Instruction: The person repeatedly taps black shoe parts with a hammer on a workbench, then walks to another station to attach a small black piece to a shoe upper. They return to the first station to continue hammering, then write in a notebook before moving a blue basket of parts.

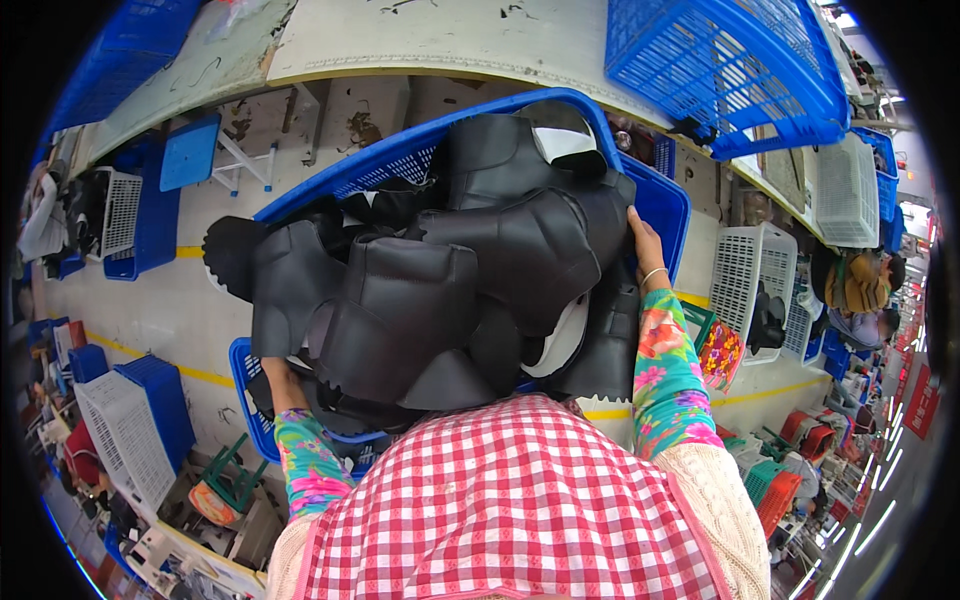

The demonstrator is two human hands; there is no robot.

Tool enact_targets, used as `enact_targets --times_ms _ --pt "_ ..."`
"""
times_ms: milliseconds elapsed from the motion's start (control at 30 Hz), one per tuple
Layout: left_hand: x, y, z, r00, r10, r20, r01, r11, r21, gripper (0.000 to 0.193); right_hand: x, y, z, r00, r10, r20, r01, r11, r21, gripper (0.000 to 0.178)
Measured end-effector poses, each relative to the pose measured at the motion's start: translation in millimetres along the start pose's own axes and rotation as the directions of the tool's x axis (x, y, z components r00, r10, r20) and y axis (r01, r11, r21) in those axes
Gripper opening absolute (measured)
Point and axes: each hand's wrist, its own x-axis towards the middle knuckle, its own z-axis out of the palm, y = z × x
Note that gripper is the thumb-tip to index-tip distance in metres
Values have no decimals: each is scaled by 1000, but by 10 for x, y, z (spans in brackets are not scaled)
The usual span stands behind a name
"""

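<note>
A large heap of black leather shoe uppers [410,300], some showing white lining, fills and overhangs a long blue plastic basket [350,180] in front of me. My right hand [650,243] lies along the right side of the heap, fingers stretched out against an upper. At the heap's lower left, my left hand [285,388] reaches in under a hanging upper, so its fingers are hidden. Both forearms wear flowered sleeves and flank the pile.
A pale worktable [440,40] runs across the far side, with a blue crate [730,70] on it. Left stands a blue stool [190,152]. White baskets [735,270] holding dark pieces stand at right. Another white crate [125,430] is at lower left. Yellow lines mark the floor.
</note>
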Motion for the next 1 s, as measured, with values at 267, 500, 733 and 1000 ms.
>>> enact_targets --times_ms 267,500,733,1000 --pt "1616 493 -800 986 155 -65 -142 975 172 34 15 7 1382 972 228 63 -236 956 177 79" --pt "3009 781 -702 977 -41 -211 79 981 177 48 681 1388 2230 864 468 186 -490 866 98 98" --pt "4092 376 114 970 -118 -212 175 947 271 56 1440 2391 2675 897 442 4 -432 873 229 101" --pt "4891 -106 1879 991 -110 -74 128 942 312 48 2353 2620 2502 884 447 -139 -412 884 221 106"
